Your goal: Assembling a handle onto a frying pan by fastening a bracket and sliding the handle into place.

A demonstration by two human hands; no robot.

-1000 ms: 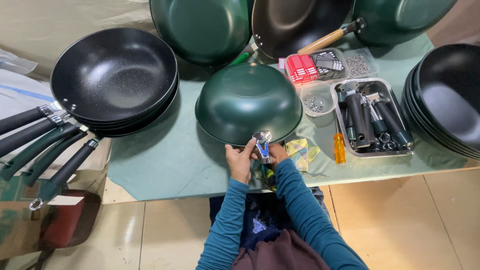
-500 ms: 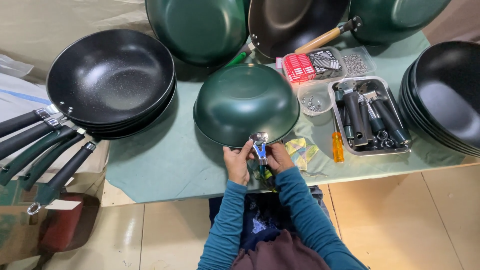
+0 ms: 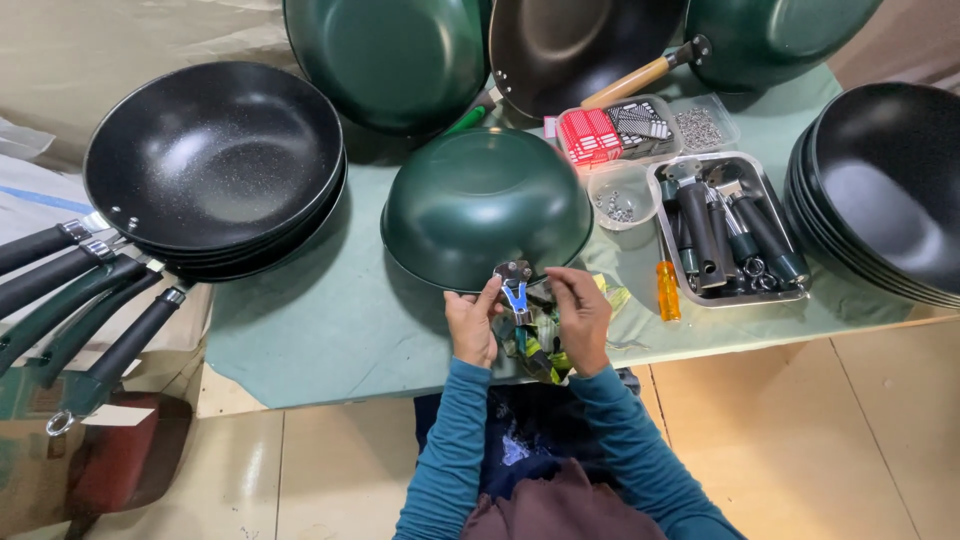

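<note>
Both hands, left (image 3: 473, 325) and right (image 3: 580, 318), pinch a small metal bracket (image 3: 515, 285) in their fingers at the near rim of the upturned green pan (image 3: 486, 205). The pan looks heavy, stiff and slick; its rim seems the best hold. At two o'clock, a tray (image 3: 668, 180) of handles. Green-covered bench (image 3: 330, 320), tiled floor.

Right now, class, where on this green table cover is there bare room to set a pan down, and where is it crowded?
Bare cover lies between the stacked black pans and the upturned green pan, reaching the near edge. Crowded: right of that pan, the parts tray, small tubs and more black pans.
</note>
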